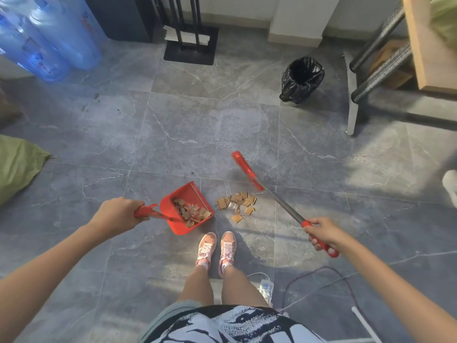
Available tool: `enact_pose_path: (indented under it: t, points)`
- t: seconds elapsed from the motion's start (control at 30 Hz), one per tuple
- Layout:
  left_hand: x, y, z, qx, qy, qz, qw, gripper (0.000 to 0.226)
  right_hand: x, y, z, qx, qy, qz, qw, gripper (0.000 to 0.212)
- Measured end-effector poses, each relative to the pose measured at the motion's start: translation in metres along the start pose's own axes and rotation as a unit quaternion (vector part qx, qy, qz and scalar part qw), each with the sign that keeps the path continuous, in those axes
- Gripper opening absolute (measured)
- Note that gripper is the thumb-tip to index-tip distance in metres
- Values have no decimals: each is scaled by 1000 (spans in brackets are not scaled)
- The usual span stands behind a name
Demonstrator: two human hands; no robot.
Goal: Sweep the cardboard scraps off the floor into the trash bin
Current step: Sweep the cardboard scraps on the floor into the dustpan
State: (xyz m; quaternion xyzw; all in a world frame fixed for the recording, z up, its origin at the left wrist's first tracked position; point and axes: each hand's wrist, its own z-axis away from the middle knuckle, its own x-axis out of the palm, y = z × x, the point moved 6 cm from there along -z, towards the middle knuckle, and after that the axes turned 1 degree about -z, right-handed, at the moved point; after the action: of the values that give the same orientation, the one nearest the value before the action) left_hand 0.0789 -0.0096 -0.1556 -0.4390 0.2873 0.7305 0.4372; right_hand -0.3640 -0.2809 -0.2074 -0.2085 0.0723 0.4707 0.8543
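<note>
A loose pile of cardboard scraps [238, 204] lies on the grey marbled floor [197, 134], just ahead of the person's pink sneakers [215, 248] and close to a tile seam; a few clear plastic bits are mixed in. A second batch of scraps [192, 212] already sits inside the red dustpan [180, 194], which is just left of the pile, one edge turned toward it; whether the pan touches the floor I cannot tell.

The left hand [118, 214] grips the dustpan's red handle [146, 211], fingers curled round it. The right hand [324, 234] holds the red grip of the broom [282, 203], fingers wrapped about it; the metal shaft slants up and left past the right side of the pile, and the red broom head [247, 169] is just beyond the scraps.

The trash bin [296, 92], lined with a black bag and open at the top, stands well apart from the pile, farther off and to the right, near the metal legs of a wooden bench [420, 50].

Blue water bottles [49, 38] stand at the far left corner; a black stand base [190, 53] sits by the far wall; a green sack [17, 169] lies at the left edge; cables [321, 271] trail over the floor near the person's right side.
</note>
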Motion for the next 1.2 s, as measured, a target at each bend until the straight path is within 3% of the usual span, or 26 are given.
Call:
enact_pose_path:
  t: [0.17, 0.57, 0.7, 0.9, 1.0, 1.2]
  points:
    - [0, 18, -34, 65, -31, -71, 995, 29, 27, -9, -16, 37, 29, -64, 997, 16]
    - [5, 28, -67, 156, -43, -106, 981, 27, 87, 0, -8, 120, 30, -133, 983, 19]
    - [-2, 35, -75, 180, -18, -86, 980, 26, 118, 0, -9, 129, 12, -119, 984, 17]
    - [-1, 40, -85, 203, -35, -116, 972, 26, 164, -12, -15, 97, 23, -57, 993, 23]
    - [4, 40, -90, 202, -40, -118, 972, 27, 171, -24, -18, 96, 24, -48, 994, 17]
    - [16, 40, -94, 189, -43, -124, 973, 27, 190, -36, -26, 94, 14, 4, 995, 35]
